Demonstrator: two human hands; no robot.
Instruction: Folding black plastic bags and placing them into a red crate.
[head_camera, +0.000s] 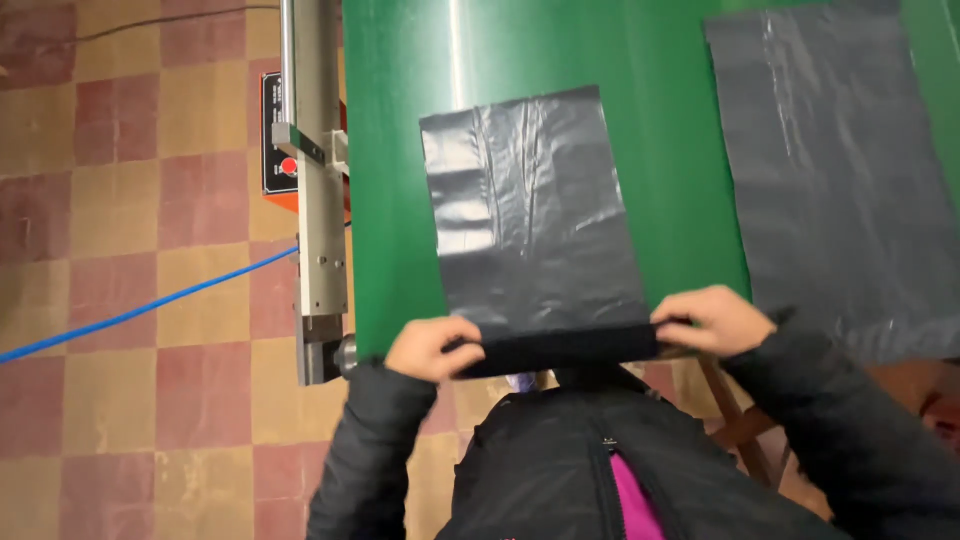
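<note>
Both hands, left hand (432, 347) and right hand (712, 320), pinched closed on a grey rectangular plastic bag's (535, 220) near edge on the green conveyor belt (670, 150); a larger grey plastic sheet (840, 170) lay beside it.

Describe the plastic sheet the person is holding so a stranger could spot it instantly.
Start at the green belt. Two dark grey plastic sheets lie on it; the smaller sheet is the middle one. Only its near edge is gripped by both hands, left and right.

Head camera – looking steeply down, close
</note>
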